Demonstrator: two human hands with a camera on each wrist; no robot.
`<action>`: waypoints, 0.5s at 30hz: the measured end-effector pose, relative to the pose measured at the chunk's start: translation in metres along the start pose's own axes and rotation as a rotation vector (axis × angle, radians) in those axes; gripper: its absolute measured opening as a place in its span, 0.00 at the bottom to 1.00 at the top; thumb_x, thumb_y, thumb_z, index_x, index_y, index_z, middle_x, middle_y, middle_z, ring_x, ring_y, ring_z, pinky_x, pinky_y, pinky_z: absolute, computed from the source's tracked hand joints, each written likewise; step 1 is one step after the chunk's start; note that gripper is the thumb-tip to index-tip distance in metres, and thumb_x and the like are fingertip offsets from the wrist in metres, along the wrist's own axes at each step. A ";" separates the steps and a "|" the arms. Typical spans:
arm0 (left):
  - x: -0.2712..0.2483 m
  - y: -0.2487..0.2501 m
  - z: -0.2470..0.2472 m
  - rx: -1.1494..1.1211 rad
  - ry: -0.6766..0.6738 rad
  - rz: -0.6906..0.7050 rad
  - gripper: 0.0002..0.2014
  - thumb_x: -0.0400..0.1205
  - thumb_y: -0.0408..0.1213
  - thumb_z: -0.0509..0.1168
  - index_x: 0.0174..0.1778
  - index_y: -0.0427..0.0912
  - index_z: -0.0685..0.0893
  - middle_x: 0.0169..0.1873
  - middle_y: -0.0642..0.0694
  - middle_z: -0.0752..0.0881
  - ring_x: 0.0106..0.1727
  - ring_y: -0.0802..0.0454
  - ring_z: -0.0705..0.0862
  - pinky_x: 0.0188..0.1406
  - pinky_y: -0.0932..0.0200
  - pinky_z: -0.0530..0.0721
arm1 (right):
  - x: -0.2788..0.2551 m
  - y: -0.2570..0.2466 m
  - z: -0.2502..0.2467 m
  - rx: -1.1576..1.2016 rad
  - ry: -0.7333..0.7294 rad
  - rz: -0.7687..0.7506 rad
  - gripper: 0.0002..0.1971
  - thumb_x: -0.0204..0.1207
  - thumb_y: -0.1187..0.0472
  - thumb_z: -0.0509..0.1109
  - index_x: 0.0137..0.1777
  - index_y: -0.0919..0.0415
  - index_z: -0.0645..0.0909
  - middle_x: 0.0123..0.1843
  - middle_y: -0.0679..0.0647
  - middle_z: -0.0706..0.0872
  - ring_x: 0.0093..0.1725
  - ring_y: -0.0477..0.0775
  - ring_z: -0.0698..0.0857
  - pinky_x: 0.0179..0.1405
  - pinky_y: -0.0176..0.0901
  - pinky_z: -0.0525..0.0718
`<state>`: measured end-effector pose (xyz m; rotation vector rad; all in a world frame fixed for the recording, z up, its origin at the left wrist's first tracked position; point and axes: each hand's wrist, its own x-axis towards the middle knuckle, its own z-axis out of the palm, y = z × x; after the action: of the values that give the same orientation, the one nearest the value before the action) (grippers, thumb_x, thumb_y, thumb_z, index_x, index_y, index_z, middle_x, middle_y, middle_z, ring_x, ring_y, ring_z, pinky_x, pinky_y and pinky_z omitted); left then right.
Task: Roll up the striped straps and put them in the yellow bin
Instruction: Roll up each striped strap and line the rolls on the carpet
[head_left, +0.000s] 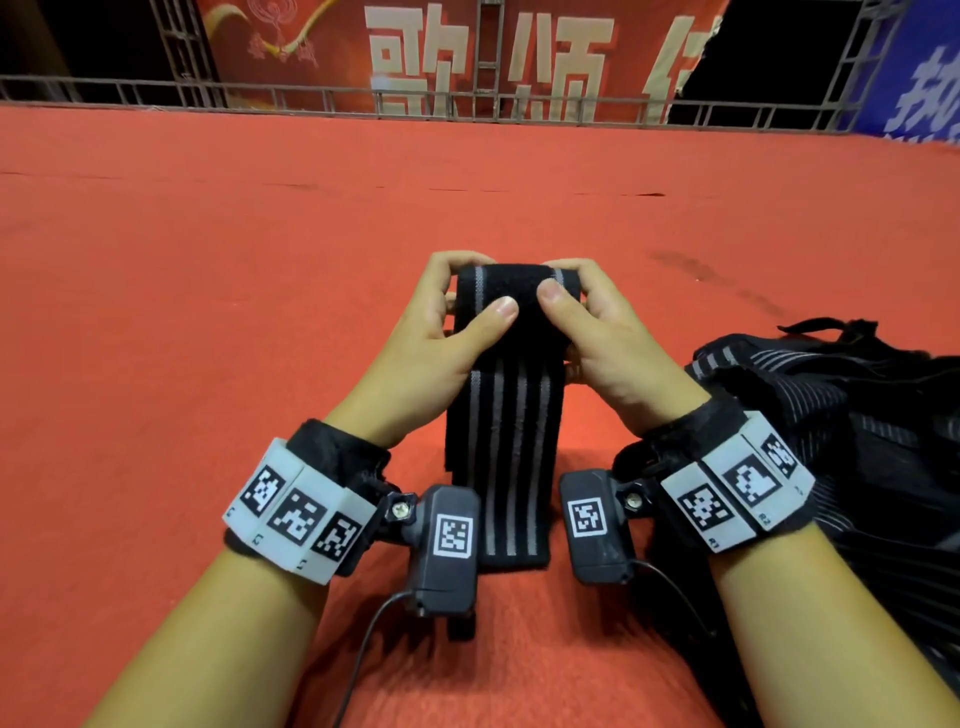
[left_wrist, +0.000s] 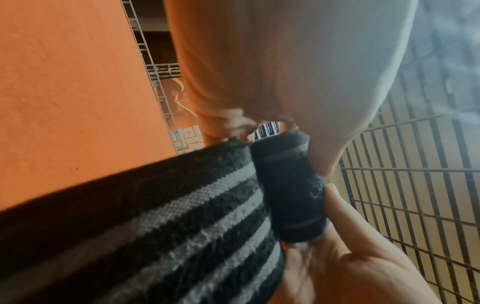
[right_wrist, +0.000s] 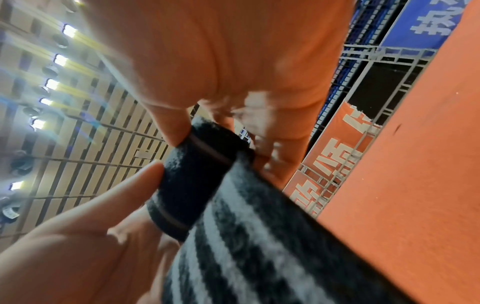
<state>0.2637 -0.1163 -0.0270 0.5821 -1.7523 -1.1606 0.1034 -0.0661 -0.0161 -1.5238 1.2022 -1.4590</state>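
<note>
Bare red carpet (head_left: 208, 291) lies open from 9 through 12 to 2 o'clock, as far as the railing (head_left: 311, 98) at 12. At centre both hands (head_left: 436, 332) grip the strap (head_left: 506, 415), whose tail runs toward 6 between the wrist cameras (head_left: 449, 540). A pile of straps (head_left: 831, 415) blocks 3 to 5 o'clock, just beside the right wrist.

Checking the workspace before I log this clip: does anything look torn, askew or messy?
The red banner behind has a ragged torn right edge. A tangled heap of striped straps lies unrolled by the right hand. The roll under way looks even.
</note>
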 end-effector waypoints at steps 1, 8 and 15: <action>0.001 -0.001 0.002 -0.008 0.008 -0.024 0.15 0.80 0.51 0.65 0.61 0.55 0.75 0.51 0.52 0.83 0.53 0.58 0.83 0.49 0.60 0.82 | 0.001 0.001 0.001 -0.008 0.014 -0.025 0.13 0.81 0.52 0.65 0.62 0.54 0.75 0.48 0.54 0.82 0.43 0.47 0.83 0.35 0.41 0.83; 0.001 0.004 -0.003 -0.052 -0.001 -0.074 0.19 0.78 0.50 0.68 0.63 0.52 0.77 0.52 0.47 0.86 0.52 0.53 0.84 0.49 0.56 0.85 | 0.001 0.001 0.005 0.063 0.021 0.018 0.15 0.79 0.52 0.67 0.64 0.53 0.74 0.51 0.49 0.82 0.46 0.45 0.83 0.42 0.41 0.83; 0.000 0.002 -0.002 -0.084 0.015 -0.156 0.24 0.73 0.56 0.71 0.64 0.54 0.76 0.57 0.44 0.87 0.62 0.46 0.86 0.54 0.51 0.86 | -0.001 -0.001 0.000 0.058 0.072 0.000 0.24 0.70 0.54 0.71 0.67 0.56 0.75 0.56 0.54 0.83 0.54 0.49 0.83 0.47 0.42 0.86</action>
<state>0.2654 -0.1162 -0.0250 0.6847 -1.6597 -1.3282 0.1036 -0.0647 -0.0157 -1.4428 1.1914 -1.5472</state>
